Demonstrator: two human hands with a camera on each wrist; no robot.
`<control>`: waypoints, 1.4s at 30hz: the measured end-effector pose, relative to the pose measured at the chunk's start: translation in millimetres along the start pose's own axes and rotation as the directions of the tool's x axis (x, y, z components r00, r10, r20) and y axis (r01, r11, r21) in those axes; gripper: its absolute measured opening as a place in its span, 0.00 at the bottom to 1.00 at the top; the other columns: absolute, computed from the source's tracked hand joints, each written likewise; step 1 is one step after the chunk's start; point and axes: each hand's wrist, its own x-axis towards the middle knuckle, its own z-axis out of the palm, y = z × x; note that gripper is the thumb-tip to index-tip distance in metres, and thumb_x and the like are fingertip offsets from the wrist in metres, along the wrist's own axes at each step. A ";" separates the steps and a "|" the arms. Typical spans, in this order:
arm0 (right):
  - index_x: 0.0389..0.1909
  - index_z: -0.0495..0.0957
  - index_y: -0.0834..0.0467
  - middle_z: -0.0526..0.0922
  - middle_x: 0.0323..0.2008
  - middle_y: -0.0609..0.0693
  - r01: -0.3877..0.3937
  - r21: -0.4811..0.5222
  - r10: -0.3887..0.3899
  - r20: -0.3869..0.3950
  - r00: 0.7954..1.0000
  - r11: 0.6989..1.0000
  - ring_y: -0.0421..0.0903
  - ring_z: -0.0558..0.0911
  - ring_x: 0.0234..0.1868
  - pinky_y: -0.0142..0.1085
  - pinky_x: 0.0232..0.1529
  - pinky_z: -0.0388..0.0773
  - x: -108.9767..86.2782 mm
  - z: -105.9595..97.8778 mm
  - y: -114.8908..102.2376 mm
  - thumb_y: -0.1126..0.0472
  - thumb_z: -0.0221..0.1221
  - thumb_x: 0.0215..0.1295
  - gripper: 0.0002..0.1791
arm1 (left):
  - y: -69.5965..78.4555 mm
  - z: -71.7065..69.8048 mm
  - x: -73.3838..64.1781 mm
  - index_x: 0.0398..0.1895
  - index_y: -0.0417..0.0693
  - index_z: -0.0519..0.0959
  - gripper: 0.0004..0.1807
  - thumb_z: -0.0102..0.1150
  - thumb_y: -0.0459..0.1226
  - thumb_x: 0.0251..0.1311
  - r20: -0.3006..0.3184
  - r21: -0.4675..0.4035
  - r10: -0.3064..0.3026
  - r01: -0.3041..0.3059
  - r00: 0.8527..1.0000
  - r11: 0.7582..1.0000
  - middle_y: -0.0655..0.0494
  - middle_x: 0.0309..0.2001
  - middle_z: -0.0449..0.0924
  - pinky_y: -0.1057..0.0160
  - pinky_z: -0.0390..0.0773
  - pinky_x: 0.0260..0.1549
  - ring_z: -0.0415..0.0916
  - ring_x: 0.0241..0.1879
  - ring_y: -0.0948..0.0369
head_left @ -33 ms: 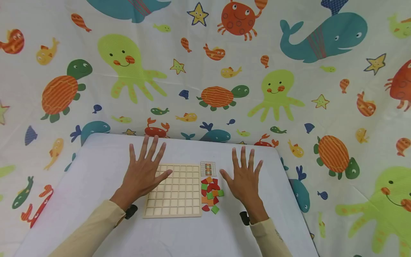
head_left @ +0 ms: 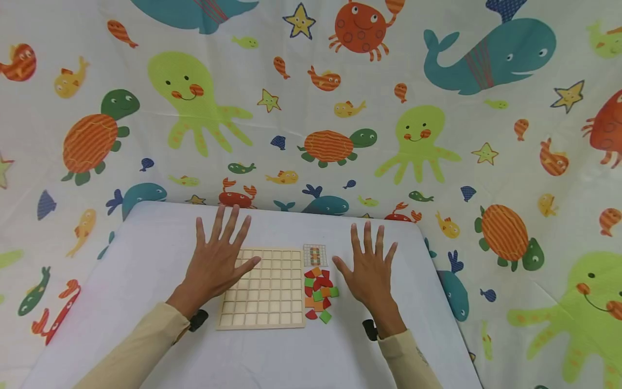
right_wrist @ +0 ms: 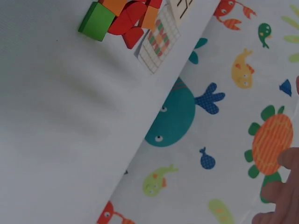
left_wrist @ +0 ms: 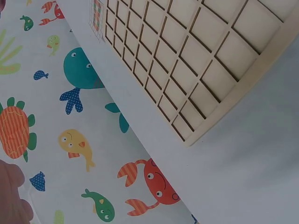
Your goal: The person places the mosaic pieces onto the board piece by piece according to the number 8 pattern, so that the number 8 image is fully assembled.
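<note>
Right of gridded wooden board (head_left: 264, 289): red, green, orange blocks (head_left: 325, 292) are clustered, nearer right hand (head_left: 371, 274)
Left hand (head_left: 214, 268), right hand: spread wide, nothing held

Your left hand (head_left: 216, 265) hides the far left corner of the wooden board (head_left: 272, 295) in the head view. Your left wrist view cuts the board off at the top and right, and shows only bits of that hand. The blocks (head_left: 318, 295), just right of the board, are bunched up, so you can't tell how many there are. The little card (head_left: 315, 256), by the board's far right corner, has a picture too tiny to see well. Your right hand (head_left: 371, 275), farther right of the board, is mostly cut off in its wrist view.
</note>
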 end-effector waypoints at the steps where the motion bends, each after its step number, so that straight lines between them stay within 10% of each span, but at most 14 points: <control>1: 0.88 0.39 0.42 0.30 0.88 0.51 0.003 0.000 -0.003 0.001 1.000 1.000 0.63 0.29 0.87 0.76 0.78 0.28 0.4 0.6 0.2 0.26 0.54 0.70 0.56 | 0.0 0.1 -0.2 0.87 0.51 0.52 0.56 0.45 0.74 0.66 -0.001 -0.004 -0.001 0.001 1.000 1.000 0.41 0.88 0.33 0.20 0.38 0.76 0.28 0.87 0.37; 8: 0.88 0.43 0.43 0.37 0.88 0.54 0.007 0.037 -0.007 -0.010 1.000 0.999 0.65 0.37 0.88 0.76 0.79 0.33 2.7 6.3 1.4 0.29 0.57 0.70 0.54 | -1.5 4.2 -2.4 0.86 0.48 0.54 0.56 0.58 0.66 0.62 -0.007 -0.047 -0.010 0.009 1.000 0.999 0.34 0.87 0.37 0.26 0.41 0.80 0.33 0.86 0.35; 15: 0.82 0.64 0.44 0.71 0.76 0.59 -0.032 0.363 0.059 -0.061 0.996 0.931 0.60 0.71 0.74 0.64 0.71 0.74 1.1 20.0 1.5 0.46 0.68 0.70 0.42 | -4.9 17.1 -11.8 0.80 0.45 0.67 0.44 0.69 0.50 0.63 -0.076 -0.216 -0.060 0.043 0.995 0.976 0.34 0.80 0.61 0.30 0.59 0.73 0.60 0.79 0.36; 20: 0.71 0.78 0.45 0.85 0.56 0.55 -0.066 0.561 0.099 -0.028 0.995 0.825 0.53 0.82 0.55 0.52 0.58 0.82 1.4 37.3 1.0 0.55 0.72 0.67 0.31 | -8.6 41.1 -31.5 0.75 0.45 0.73 0.38 0.74 0.42 0.61 -0.053 -0.377 -0.152 0.121 0.987 0.918 0.37 0.75 0.71 0.28 0.68 0.63 0.68 0.73 0.37; 28: 0.57 0.88 0.47 0.87 0.40 0.49 -0.208 0.621 0.179 0.110 0.978 0.756 0.49 0.83 0.44 0.41 0.47 0.83 1.7 70.8 1.0 0.59 0.73 0.66 0.19 | -15.7 83.0 -71.3 0.75 0.44 0.72 0.37 0.72 0.35 0.62 0.077 -0.544 -0.281 0.277 0.957 0.792 0.36 0.76 0.70 0.23 0.66 0.60 0.65 0.73 0.34; 34: 0.51 0.89 0.49 0.86 0.38 0.49 -0.303 0.614 0.228 0.200 0.953 0.729 0.47 0.81 0.40 0.36 0.39 0.82 1.3 92.2 0.6 0.59 0.73 0.65 0.14 | -18.9 97.1 -88.1 0.72 0.42 0.74 0.35 0.70 0.28 0.60 0.091 -0.638 -0.311 0.295 0.946 0.711 0.35 0.72 0.74 0.33 0.66 0.65 0.67 0.69 0.37; 42: 0.44 0.90 0.51 0.84 0.36 0.49 -0.392 0.546 0.289 0.268 0.919 0.740 0.47 0.80 0.39 0.37 0.39 0.83 3.0 106.4 -2.9 0.56 0.74 0.64 0.09 | -17.1 105.7 -93.8 0.68 0.41 0.78 0.33 0.71 0.24 0.57 0.090 -0.669 -0.337 0.307 0.937 0.677 0.37 0.66 0.80 0.45 0.68 0.56 0.71 0.61 0.42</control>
